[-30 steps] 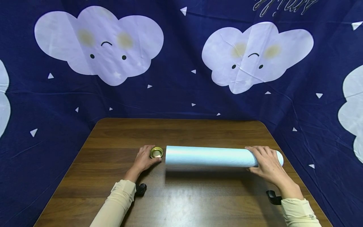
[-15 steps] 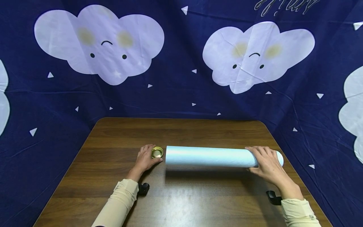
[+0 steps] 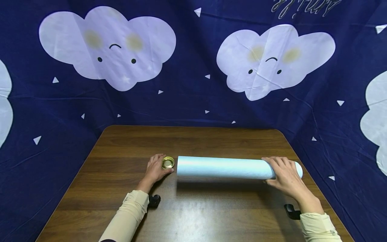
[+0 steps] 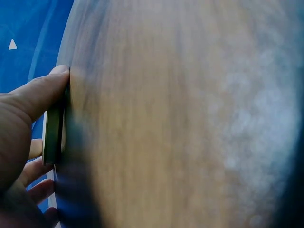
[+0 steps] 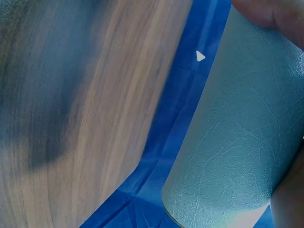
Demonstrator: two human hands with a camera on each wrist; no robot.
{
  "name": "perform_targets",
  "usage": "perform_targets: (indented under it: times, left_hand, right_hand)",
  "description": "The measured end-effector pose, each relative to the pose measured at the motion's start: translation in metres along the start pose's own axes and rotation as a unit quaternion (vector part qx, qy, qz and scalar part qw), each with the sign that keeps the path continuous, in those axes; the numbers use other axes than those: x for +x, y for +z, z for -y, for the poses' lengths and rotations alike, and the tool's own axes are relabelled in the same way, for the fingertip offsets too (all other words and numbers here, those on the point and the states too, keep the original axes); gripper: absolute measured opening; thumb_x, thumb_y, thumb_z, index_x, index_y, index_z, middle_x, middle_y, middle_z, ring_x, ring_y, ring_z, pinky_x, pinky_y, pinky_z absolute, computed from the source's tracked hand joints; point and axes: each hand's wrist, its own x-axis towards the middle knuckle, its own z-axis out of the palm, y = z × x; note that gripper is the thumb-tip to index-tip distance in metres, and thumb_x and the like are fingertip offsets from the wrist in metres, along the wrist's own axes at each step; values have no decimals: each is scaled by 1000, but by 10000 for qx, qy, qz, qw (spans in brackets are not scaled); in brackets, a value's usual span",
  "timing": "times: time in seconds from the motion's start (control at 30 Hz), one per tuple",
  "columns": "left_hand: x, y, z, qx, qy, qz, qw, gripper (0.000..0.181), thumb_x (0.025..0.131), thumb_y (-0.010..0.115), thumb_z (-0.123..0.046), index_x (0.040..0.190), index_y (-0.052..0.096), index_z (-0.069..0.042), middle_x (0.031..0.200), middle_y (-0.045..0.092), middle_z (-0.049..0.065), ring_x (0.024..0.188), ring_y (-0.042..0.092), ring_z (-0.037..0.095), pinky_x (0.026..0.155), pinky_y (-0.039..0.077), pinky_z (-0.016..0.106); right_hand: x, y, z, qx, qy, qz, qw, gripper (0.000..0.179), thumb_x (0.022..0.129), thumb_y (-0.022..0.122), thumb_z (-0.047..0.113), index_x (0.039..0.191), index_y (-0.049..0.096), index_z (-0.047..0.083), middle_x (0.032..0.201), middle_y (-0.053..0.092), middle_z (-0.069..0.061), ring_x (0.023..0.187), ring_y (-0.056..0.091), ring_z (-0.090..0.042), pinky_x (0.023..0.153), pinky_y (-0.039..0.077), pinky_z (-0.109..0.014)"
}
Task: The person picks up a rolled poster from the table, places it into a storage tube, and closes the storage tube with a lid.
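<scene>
A round gold-rimmed jar lid (image 3: 168, 163) is by the left end of a long light blue tube (image 3: 220, 167), a narrow gap apart. My left hand (image 3: 155, 170) curls round the lid; the thumb and fingers hold its edge, which shows as a dark gold rim (image 4: 53, 135) in the left wrist view. At the tube's right end, my right hand (image 3: 284, 174) grips it from above. The right wrist view shows the tube's wrinkled, leathery surface (image 5: 237, 114). Whether the tube touches the table cannot be told.
A brown wooden table (image 3: 193, 137) with rounded far corners lies under both hands. Behind it hangs a dark blue cloth (image 3: 193, 97) with white clouds and small triangles. Black wrist mounts (image 3: 154, 201) show under each wrist.
My left wrist and forearm have shifted slightly right, and the left hand and lid have edged a little closer to the tube. The right hand and tube stay nearly still.
</scene>
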Motion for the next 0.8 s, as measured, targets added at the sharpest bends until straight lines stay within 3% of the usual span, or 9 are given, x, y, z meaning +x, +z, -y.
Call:
perform_targets:
  times: [0.37, 0.8]
  left_hand:
    - [-2, 0, 0, -4, 47, -101, 9999, 72, 75, 77, -37, 130, 50, 0, 137, 46, 18, 126, 39, 37, 99, 35, 53]
    - [-7, -4, -2, -12, -25, -8, 10000, 71, 75, 77, -35, 130, 50, 1, 136, 47, 19, 126, 41, 37, 100, 35, 53]
  right_hand:
    - [-1, -3, 2, -12, 41, 56, 10000, 84, 50, 89, 20, 125, 53, 11, 109, 61, -15, 100, 51, -39, 83, 34, -56]
    - [0, -4, 3, -12, 53, 94, 9999, 84, 50, 89, 19, 125, 52, 12, 109, 61, -15, 101, 51, -39, 83, 34, -56]
